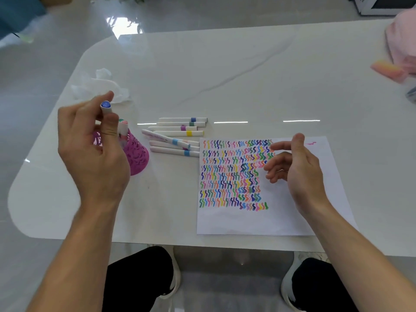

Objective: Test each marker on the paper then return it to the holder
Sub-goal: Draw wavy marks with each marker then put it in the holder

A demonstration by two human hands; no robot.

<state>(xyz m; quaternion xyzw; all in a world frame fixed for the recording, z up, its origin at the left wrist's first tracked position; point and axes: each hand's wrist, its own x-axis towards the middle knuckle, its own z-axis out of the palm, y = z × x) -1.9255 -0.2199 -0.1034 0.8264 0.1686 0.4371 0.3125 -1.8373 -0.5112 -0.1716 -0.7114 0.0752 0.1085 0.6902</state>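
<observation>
Item: paper (281,217), nearest you, rows of coloured squiggles; all places reckoned from it.
Right hand (297,167): over its upper middle, open, empty.
Left hand (99,154): well left of the paper, gripping a blue-capped marker (105,106) upright above the pink holder (137,156) (one marker already inside, judging by the tips). Lower yours straight down, clear of those.
Loose markers (177,134): just left of the paper's top corner, likely untested.
Crumpled tissue (101,86): beyond the holder, no obstruction

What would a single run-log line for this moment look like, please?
left hand: holds blue-capped marker above pink holder | right hand: open, empty, over paper | loose markers: on table
</observation>
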